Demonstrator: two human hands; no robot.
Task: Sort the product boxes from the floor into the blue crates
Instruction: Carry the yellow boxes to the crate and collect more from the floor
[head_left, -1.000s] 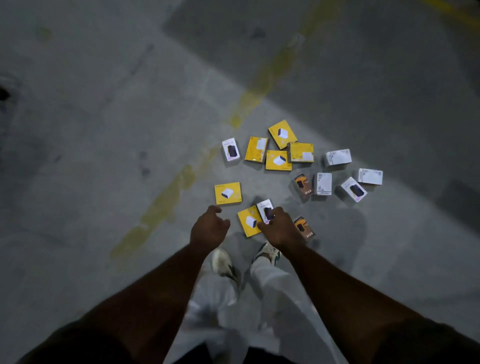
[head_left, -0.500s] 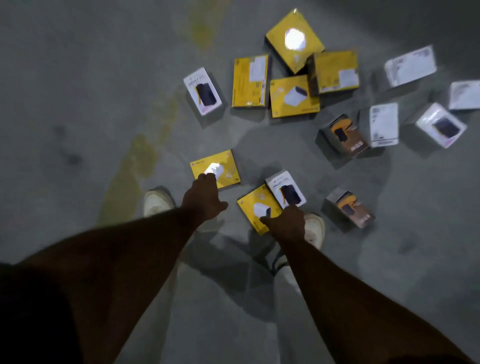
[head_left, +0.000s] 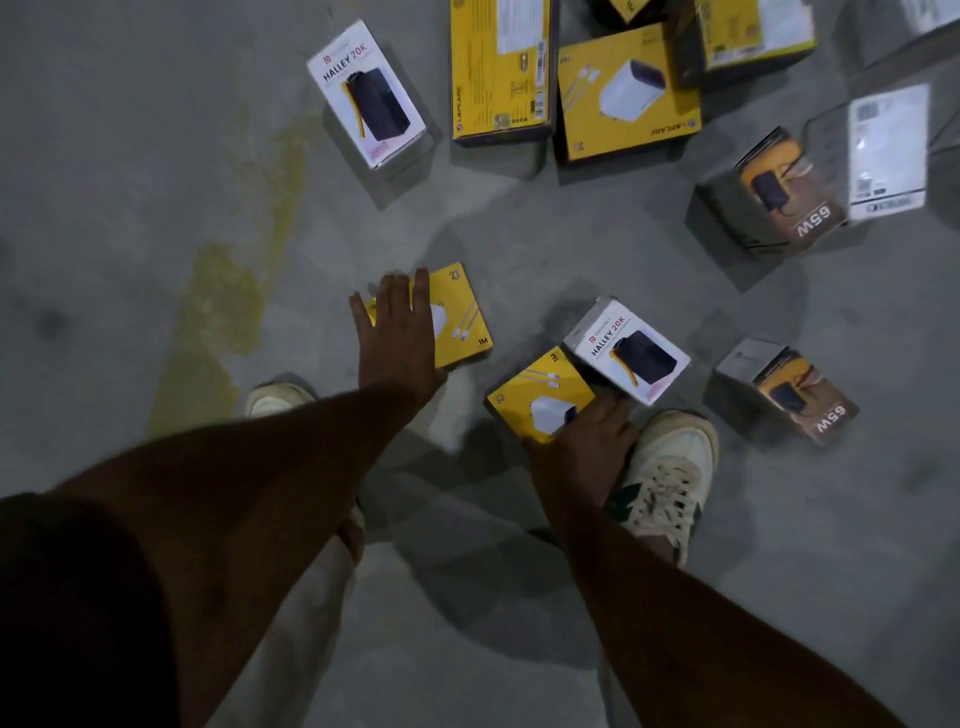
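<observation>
Product boxes lie scattered on the grey concrete floor. My left hand (head_left: 400, 332) lies flat with fingers spread on a small yellow charger box (head_left: 462, 322). My right hand (head_left: 582, 431) is curled over the near corner of a second yellow charger box (head_left: 535, 395), which touches a white Halley 20K box (head_left: 628, 348). A dark 65W box (head_left: 784, 395) sits to the right. Another white Halley box (head_left: 363, 93), two bigger yellow boxes (head_left: 498, 67) (head_left: 623, 93) and another 65W box (head_left: 774, 197) lie farther off. No blue crate is in view.
My right shoe (head_left: 665, 467) stands just behind the right hand, my left shoe (head_left: 278, 397) behind the left arm. A worn yellow floor line (head_left: 223, 312) runs along the left. A white box with a label (head_left: 888, 150) lies at the far right.
The view has dropped much closer to the floor. My left hand has spread onto the left yellow box. My right hand has stayed at the near corner of the other yellow box.
</observation>
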